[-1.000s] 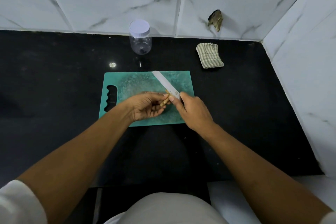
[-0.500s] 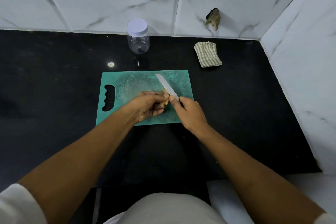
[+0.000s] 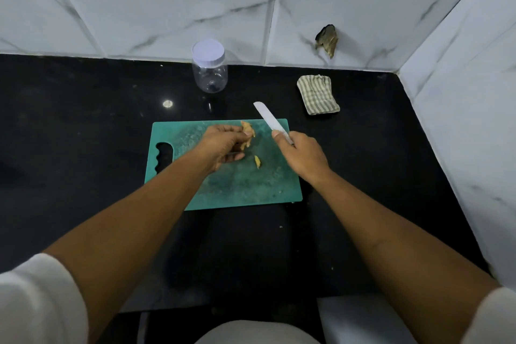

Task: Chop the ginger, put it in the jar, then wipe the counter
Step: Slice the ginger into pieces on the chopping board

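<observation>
A green cutting board (image 3: pixel 240 187) lies on the black counter (image 3: pixel 83 134). My left hand (image 3: pixel 223 145) holds a tan piece of ginger (image 3: pixel 248 132) over the board's far part. A small cut bit of ginger (image 3: pixel 257 162) lies on the board just right of that hand. My right hand (image 3: pixel 303 153) grips the handle of a knife (image 3: pixel 269 120), whose pale blade points up and left past the board's far edge, apart from the ginger. A clear plastic jar (image 3: pixel 209 67) with a white lid on stands behind the board near the wall.
A folded striped cloth (image 3: pixel 318 95) lies at the back right of the counter. White marble tile walls (image 3: pixel 460 98) close the back and right side, with a broken hole (image 3: pixel 326 39) in the back wall. The counter's front edge runs near my body.
The knife has come off the ginger and moved right and away. My left hand has drawn the ginger left, and a cut bit now lies on the board.
</observation>
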Action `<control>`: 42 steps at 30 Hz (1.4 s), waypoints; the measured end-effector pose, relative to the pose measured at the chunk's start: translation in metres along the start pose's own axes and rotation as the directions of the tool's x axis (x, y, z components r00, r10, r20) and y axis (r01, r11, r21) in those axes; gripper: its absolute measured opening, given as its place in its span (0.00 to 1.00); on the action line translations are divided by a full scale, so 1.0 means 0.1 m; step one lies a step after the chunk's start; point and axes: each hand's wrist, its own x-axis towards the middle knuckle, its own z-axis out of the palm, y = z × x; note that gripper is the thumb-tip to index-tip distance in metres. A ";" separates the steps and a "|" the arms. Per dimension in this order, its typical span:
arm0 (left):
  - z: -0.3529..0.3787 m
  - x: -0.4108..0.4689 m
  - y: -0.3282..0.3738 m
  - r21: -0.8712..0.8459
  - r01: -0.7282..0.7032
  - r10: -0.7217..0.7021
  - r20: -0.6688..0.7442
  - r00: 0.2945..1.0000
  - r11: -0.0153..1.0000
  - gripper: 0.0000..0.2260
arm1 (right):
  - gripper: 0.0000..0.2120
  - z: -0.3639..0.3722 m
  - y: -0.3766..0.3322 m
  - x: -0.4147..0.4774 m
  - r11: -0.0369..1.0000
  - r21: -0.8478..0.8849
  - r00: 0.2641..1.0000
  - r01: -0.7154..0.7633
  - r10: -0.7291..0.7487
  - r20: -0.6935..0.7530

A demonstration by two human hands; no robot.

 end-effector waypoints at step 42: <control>-0.79 -0.14 -0.32 0.642 -0.316 0.278 0.164 0.947 0.698 0.09 | 0.16 0.38 -0.09 -0.59 0.972 0.210 0.989 0.103 -0.122 0.079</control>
